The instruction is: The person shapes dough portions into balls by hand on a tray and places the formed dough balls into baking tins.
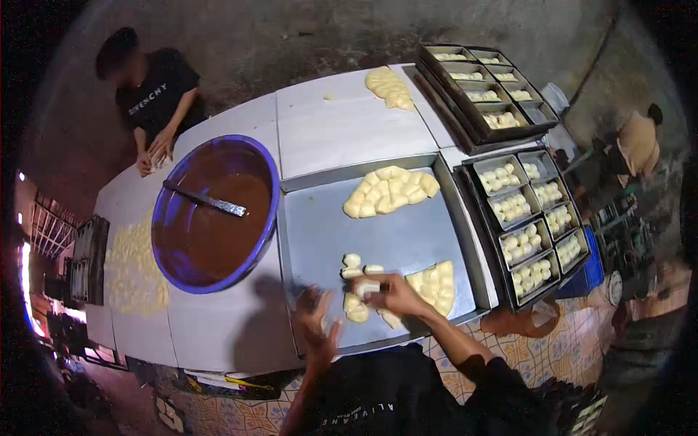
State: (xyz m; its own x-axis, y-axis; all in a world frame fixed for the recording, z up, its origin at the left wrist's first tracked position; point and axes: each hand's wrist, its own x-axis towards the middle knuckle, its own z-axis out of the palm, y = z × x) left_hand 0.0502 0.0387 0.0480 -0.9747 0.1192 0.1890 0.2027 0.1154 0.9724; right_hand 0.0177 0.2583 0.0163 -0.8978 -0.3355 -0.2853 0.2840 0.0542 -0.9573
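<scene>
Right hand (396, 294) pinches a pale, soft dough ball (366, 288) over the flat metal tray (396, 236). Left hand (318, 327) blurred near tray's near-left corner, fingers spread, empty. Round blue basin (178, 218) of brown filling left.

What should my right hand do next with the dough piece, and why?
Probably lift the dough piece in the right hand toward the left hand, which hovers open and empty beside it over the tray, while loose pieces wait close by.

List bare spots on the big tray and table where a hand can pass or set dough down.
Free: tray centre between the upper dough cluster and the hands; white table above the tray. Crowded: front edge around right hand, left hand, dough wedge.
</scene>
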